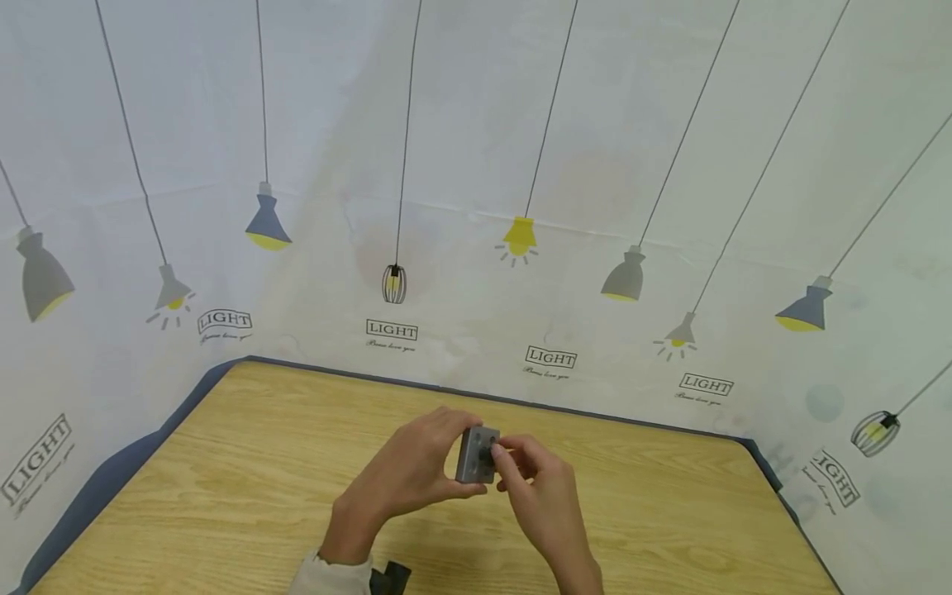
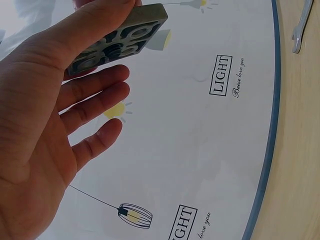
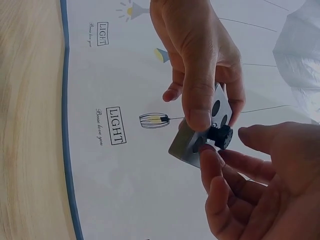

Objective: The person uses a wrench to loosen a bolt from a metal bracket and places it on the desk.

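My left hand [image 1: 416, 463] pinches a small grey rectangular block [image 1: 476, 454] between thumb and fingers, above the wooden table. In the left wrist view, the block's underside [image 2: 117, 42] has rounded recesses, and the lower fingers extend free of it. A black knob [image 3: 221, 136] stands out from the block's other face, among several round holes. My right hand [image 3: 265, 175] has curled fingers at this knob, with fingertips against the block beside it. The right thumb tip lies close to the knob's outer end, a narrow gap showing in the right wrist view.
The light wooden table [image 1: 245, 463] has a dark blue edge and backs onto a white sheet printed with lamps [image 1: 521, 235]. A grey wrench-like tool [image 2: 300, 30] lies on the table in the left wrist view. A black device [image 1: 390, 577] sits at the left wrist.
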Motion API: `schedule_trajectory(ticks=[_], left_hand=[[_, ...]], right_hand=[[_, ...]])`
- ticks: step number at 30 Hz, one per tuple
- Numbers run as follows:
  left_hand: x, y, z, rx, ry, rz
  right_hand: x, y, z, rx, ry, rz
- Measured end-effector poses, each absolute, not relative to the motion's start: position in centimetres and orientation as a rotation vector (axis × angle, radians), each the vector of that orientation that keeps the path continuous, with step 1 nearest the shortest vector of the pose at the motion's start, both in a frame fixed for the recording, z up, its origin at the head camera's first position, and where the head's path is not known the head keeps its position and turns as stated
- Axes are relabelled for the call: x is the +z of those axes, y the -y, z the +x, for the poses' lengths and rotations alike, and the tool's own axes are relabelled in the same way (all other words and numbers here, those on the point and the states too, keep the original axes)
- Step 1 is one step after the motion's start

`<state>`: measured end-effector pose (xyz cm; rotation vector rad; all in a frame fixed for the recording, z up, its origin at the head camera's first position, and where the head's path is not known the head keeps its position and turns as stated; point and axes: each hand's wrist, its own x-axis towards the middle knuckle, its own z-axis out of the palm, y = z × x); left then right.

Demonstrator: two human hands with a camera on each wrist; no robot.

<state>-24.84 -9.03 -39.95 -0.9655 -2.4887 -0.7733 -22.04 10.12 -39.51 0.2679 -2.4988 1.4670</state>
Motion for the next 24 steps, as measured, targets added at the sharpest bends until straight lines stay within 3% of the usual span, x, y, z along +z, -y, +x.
schedule_trajectory(ticks=[24], left_hand=[[-39.86,8.92,-24.75,-0.761,2.494,-0.969]], right_hand=[[-39.33,-10.08,-21.81,1.393,2.500,0.385]])
